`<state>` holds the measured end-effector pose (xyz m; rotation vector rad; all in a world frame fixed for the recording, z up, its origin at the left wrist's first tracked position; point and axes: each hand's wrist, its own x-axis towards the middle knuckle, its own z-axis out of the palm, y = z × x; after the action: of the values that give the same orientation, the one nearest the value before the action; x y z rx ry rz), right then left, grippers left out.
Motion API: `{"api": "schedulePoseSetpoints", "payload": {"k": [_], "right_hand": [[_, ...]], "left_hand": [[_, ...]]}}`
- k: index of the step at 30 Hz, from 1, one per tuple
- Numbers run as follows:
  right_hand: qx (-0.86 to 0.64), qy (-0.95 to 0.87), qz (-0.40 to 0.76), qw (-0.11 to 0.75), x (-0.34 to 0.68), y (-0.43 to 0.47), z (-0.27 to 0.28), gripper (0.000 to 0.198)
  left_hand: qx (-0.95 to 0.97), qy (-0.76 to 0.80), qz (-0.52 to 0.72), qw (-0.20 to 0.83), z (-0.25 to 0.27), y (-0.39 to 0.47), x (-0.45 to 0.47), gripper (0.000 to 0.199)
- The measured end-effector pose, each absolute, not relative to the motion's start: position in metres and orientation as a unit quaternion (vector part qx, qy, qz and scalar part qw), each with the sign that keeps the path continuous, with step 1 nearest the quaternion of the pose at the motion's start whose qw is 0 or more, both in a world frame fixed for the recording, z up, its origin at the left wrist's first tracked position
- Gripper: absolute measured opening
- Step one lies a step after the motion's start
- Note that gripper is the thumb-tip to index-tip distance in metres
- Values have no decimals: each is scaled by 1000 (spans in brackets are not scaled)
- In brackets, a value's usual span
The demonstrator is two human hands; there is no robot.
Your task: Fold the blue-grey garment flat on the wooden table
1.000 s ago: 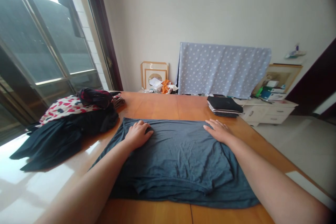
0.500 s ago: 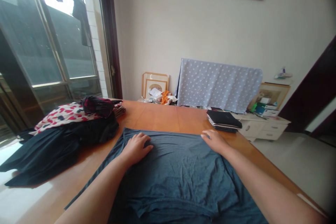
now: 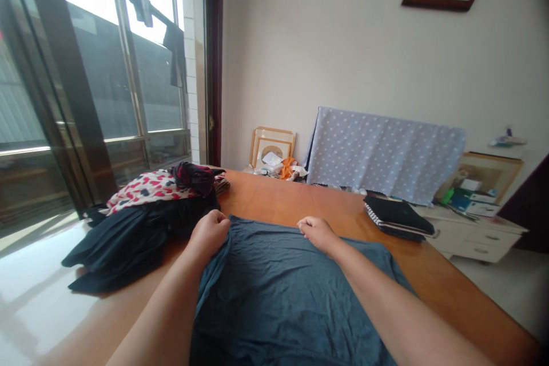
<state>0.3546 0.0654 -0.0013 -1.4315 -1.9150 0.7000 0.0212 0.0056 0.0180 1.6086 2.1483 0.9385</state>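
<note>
A dark blue-grey shirt (image 3: 283, 280) lies spread over the wooden table in front of me, wrinkled across its middle, its lower part running out of the bottom of the view. My left hand (image 3: 211, 233) is closed on the shirt's far left corner, with the left side gathered beneath it. At the far edge, right of the middle, my right hand (image 3: 318, 233) pinches the cloth between thumb and fingers. The right far corner of the shirt lies flat, beyond my right wrist.
A heap of unfolded clothes (image 3: 158, 211) rests at the left of the table (image 3: 266, 189). A small folded stack (image 3: 398, 216) sits near the right edge. Behind stand a dotted cloth (image 3: 381, 148) over something and a white cabinet (image 3: 476, 234).
Both hands were lying open on the shirt; now they are closed on its far edge. My right hand has moved inward, and the left side is gathered. The view has turned left.
</note>
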Motion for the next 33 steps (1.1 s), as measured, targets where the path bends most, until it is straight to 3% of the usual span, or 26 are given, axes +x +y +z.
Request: {"api": "schedulePoseSetpoints", "payload": {"k": [10,24,33], "right_hand": [[-512,-738,329,291,243,96,0,18],[-526,-780,285,186,161,145,-18,8],[-549,-721,354,233,161,140,-17,2]], "left_hand": [[631,749,91,180,22,-11,21,33],[618,759,75,190,30,-19,27,38],[622,756,73,193,27,-18,26,38]]}}
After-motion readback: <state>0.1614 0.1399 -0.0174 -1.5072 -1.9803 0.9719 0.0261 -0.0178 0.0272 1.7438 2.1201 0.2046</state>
